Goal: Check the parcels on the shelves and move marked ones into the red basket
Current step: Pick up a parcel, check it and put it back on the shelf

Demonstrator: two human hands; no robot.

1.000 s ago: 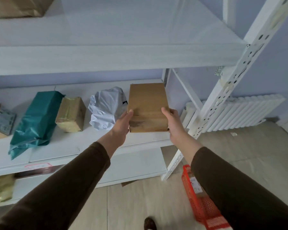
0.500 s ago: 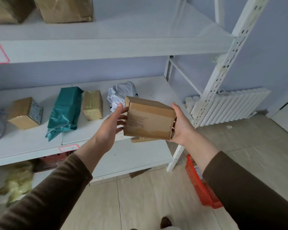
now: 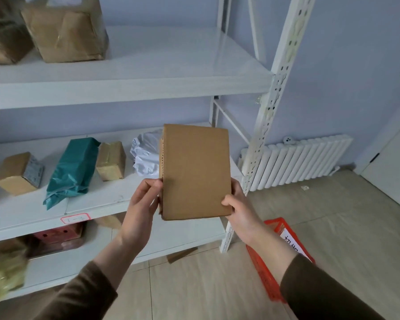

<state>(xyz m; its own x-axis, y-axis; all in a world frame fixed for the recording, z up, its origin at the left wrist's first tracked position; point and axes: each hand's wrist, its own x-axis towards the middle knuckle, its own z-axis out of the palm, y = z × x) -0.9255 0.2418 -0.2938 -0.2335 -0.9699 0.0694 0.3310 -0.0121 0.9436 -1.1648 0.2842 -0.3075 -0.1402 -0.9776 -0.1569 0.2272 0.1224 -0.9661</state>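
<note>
A flat brown cardboard parcel (image 3: 195,172) is held upright in front of the middle shelf (image 3: 97,204), its plain face turned to me with no mark visible. My left hand (image 3: 140,209) grips its lower left edge. My right hand (image 3: 240,210) grips its lower right corner. The red basket (image 3: 275,227) stands on the floor at the lower right, partly hidden behind my right arm, with a white label inside it.
The middle shelf carries a white bag parcel (image 3: 146,155), a small taped box (image 3: 111,160), a green bag parcel (image 3: 72,169) and another box (image 3: 19,173). Brown parcels (image 3: 65,31) sit on the top shelf. A white shelf post (image 3: 263,125) and a radiator (image 3: 298,162) stand to the right.
The parcel came off the middle shelf and was turned in both hands from lying flat to upright, so a plain face now points at me.
</note>
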